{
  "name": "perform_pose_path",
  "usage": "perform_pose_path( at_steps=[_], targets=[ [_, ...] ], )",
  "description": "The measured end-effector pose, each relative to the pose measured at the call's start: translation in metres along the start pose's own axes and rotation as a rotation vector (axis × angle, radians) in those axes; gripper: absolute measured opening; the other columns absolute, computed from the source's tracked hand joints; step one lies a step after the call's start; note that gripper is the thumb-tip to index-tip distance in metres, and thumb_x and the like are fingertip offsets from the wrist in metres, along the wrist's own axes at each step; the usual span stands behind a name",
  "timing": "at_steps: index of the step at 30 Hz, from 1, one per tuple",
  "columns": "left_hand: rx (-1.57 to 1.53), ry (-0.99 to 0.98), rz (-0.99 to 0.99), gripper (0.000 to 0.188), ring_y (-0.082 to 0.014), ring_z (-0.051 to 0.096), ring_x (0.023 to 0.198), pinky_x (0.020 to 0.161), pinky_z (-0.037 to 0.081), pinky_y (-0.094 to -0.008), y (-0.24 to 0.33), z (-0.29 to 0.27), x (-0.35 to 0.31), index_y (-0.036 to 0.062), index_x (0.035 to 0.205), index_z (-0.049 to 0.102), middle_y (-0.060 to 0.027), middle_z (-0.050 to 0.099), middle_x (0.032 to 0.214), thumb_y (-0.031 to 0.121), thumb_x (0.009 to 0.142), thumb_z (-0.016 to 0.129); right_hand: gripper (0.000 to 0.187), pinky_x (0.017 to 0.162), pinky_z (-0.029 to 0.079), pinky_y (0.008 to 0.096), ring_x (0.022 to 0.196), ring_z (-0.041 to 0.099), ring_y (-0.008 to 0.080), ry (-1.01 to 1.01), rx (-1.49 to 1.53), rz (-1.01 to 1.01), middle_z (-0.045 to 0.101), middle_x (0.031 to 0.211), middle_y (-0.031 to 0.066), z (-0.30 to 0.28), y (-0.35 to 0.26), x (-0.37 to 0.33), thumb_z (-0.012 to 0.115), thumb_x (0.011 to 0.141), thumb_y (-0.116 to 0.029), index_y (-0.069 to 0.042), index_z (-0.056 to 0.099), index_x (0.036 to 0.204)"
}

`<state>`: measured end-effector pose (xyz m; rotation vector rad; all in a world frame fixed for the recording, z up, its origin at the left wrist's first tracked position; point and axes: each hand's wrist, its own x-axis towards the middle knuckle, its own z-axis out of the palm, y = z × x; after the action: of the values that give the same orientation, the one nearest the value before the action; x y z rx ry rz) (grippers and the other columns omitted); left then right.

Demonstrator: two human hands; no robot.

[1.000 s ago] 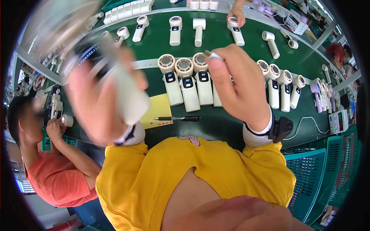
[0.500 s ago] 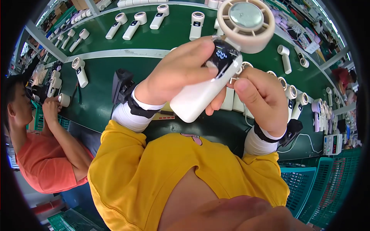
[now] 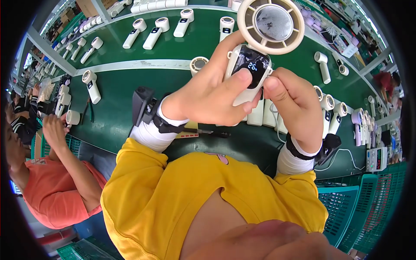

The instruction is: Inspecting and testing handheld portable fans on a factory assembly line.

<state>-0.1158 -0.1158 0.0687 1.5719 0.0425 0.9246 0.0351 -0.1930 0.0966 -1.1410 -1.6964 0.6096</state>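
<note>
Now both hands [image 3: 251,95] round handheld fan [image 3: 260,39]

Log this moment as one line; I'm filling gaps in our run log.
left hand: grips handheld fan | right hand: thumb at fan's lit screen | fan: raised over green table | background: more fans

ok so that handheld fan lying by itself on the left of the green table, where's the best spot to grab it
Grip the handheld fan by its straight handle, coming from above with the fingers across its long sides. It lies flat on the green table, with the round head at the far end and the handle pointing toward the near edge. The handle is slim and has open table on both sides; the head looks wider and harder to close a hand around.
</note>
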Motion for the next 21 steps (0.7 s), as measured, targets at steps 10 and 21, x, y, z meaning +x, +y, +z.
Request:
perform_pose_path(
  at_steps=[10,21],
  targets=[
    [-0.109,0.031,0.081,0.052,-0.0151,0.051,0.063,0.055,0.045,-0.0268,0.01,-0.006,0.002,0.004,0.127,0.022,-0.0111,0.047,0.101,0.002,0.078,0.041,0.028,0.053,0.035,0.0204,0.056,0.041,0.0069,0.25,-0.096,0.053,0.049,0.061,-0.0014,-0.013,-0.011,-0.01,0.048,0.088,-0.024,0.0,0.056,0.075],
    [0.369,0.498,0.866,0.058,-0.019,0.043,0.07,0.072,0.036,-0.0347,0.084,0.002,-0.071,0.0039,0.112,0.038,-0.0065,0.046,0.087,0.039,0.07,0.057,0.026,0.049,0.023,0.0173,0.055,0.029,0.0017,0.537,0.005,-0.036,0.04,0.061,-0.0056,-0.015,-0.01,-0.011,0.048,0.088,-0.022,-0.001,0.053,0.074]
  ],
)
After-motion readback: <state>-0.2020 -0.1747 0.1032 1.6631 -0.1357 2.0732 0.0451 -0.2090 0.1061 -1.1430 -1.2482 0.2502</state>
